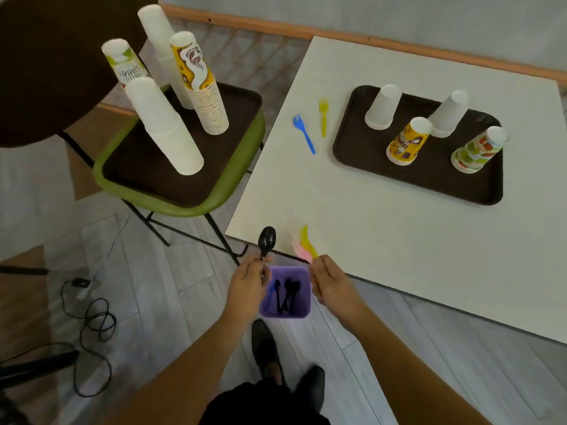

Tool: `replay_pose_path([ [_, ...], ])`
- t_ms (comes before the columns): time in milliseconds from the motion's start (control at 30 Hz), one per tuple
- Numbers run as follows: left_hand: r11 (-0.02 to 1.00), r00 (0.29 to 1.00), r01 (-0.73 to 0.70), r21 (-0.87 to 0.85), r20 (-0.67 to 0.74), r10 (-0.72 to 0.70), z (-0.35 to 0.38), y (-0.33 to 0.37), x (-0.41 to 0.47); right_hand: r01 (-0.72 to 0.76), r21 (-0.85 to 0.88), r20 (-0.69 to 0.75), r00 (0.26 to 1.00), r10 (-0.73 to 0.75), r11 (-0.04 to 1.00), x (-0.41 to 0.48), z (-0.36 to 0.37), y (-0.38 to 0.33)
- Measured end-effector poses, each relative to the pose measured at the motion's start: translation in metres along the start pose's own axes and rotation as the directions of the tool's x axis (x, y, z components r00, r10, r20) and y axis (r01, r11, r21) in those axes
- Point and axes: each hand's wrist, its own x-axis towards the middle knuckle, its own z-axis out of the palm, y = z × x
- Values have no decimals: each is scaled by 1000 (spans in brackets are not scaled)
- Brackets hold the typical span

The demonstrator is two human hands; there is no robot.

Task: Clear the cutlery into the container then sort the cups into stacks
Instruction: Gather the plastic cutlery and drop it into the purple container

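Several black spoons (287, 294) stand in a purple container (299, 311) at 6 o'clock, between both hands. The left hand (248, 283) grips another black spoon (267, 239), bowl up; the right hand (331, 283) pinches blurred pink and yellow cutlery (303, 245). A blue fork (303, 133) and a yellow fork (323, 116) lie on the surface (368, 256) near 12 o'clock; cups (403, 142) on the 2 o'clock tray (429, 185) carry unreadable lettering.

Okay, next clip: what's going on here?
A person is clearing cutlery. The left hand holds a black plastic spoon next to a purple plastic container already holding black cutlery; the right hand grips yellow and pink plastic pieces. A blue plastic fork and a yellow plastic fork lie on the white table.
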Motion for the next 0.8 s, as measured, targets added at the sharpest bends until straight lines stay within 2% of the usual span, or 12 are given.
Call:
replay_pose_path([
  [100, 999, 1000, 9, 37, 11, -10, -4, -39, -16, -19, -3, 48, 999, 19, 1000, -20, 4, 39],
  [233, 988, 999, 48, 144, 14, -51, -9, -83, -13, -153, -190, 33, 986, 162, 970, -20, 19, 104],
  [333, 977, 995, 89, 193, 17, -94, -12, -113, 7, -243, -332, -13, 967, 253, 912, -4, 27, 139],
  [467, 938, 980, 196, 285, -24, -197, -13, -152, 48, -407, -380, -83, 909, 408, 830, 34, 42, 184],
  [600, 918, 969, 245, 312, -88, -229, -7, -183, 95, -462, -461, -142, 881, 451, 758, 79, 56, 212],
  [633, 920, 968, 251, 302, -97, -232, -5, -187, 105, -467, -464, -159, 880, 448, 753, 91, 60, 216],
  [700, 922, 968, 249, 298, -103, -228, 0, -192, 123, -473, -355, -187, 881, 434, 807, 108, 68, 220],
  [800, 841, 974, 227, 490, -93, -209, 6, -191, 140, -478, -194, -220, 872, 437, 857, 125, 69, 220],
])
